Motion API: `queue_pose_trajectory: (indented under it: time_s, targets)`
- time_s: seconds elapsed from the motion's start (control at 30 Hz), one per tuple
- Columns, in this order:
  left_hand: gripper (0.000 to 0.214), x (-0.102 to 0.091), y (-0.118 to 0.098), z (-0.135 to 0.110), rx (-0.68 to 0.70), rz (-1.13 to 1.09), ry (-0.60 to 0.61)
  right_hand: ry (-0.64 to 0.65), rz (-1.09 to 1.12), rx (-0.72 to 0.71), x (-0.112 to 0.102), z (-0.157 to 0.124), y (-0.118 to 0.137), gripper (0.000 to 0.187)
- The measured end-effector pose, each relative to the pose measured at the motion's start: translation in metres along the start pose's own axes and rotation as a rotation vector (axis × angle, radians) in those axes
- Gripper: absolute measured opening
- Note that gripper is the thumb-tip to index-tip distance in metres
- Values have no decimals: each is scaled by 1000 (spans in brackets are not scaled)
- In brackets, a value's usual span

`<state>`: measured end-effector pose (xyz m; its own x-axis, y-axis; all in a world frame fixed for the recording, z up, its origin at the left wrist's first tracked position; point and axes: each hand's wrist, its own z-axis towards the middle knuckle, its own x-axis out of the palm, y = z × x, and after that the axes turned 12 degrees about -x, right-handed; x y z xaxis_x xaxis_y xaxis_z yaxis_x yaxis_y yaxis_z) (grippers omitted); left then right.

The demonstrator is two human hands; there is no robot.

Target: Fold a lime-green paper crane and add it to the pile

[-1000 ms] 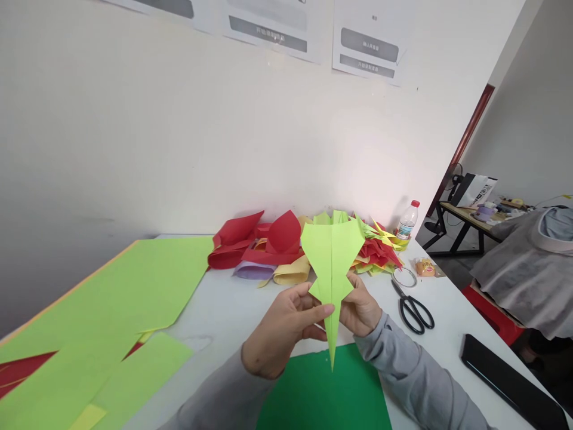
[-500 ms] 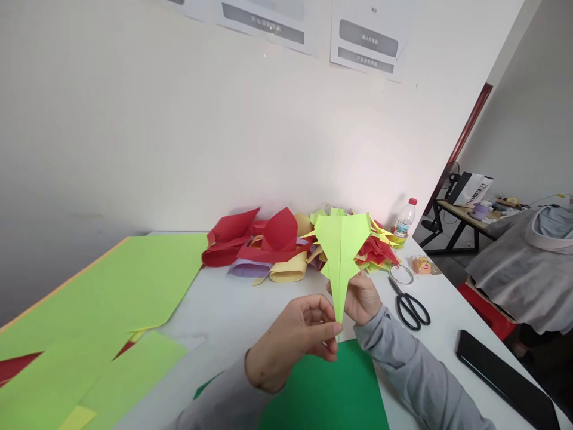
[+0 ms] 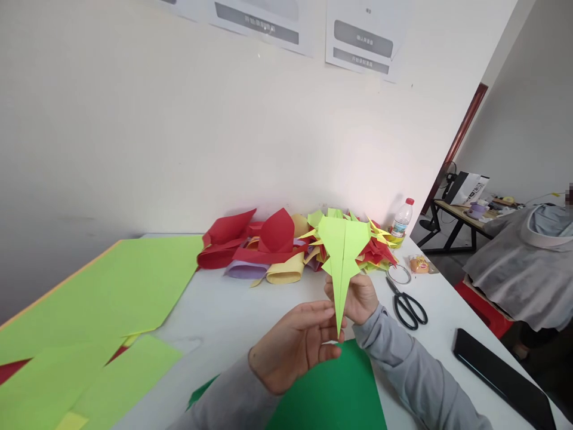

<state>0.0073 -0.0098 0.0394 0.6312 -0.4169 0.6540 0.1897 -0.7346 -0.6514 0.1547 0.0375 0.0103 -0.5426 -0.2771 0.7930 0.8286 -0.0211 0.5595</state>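
Observation:
A light green folded paper plane point(image 3: 344, 251) is held up over the table, its narrow point down and its wide end up. My right hand point(image 3: 360, 298) grips it from behind on the right side; some of those fingers are hidden by the paper. My left hand point(image 3: 299, 340) is beside the narrow point, fingers stretched out behind and under it, the thumb off the front face. Below both hands lies a dark green paper sheet point(image 3: 333, 388).
Red, purple and yellow folded papers point(image 3: 275, 233) are piled along the wall. Light green sheets point(image 3: 111, 286) cover the left side. To the right are scissors point(image 3: 409, 310), a roll of tape point(image 3: 398, 274), a wrapped snack point(image 3: 419, 264), a bottle point(image 3: 401, 218) and a black flat object point(image 3: 501, 376). Another person point(image 3: 523, 257) sits beyond.
My left hand has loosened its pinch on the narrow point, the thumb lifting and the fingers straightening. The plane tilts slightly, still in my right hand. The view has shifted a little.

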Motion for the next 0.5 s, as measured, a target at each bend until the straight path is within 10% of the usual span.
queue_pose_trajectory:
  time_s: [0.5]
  targets:
    - [13,2,26,7,93,-221,493,61,34,52,6,-4,-4,29]
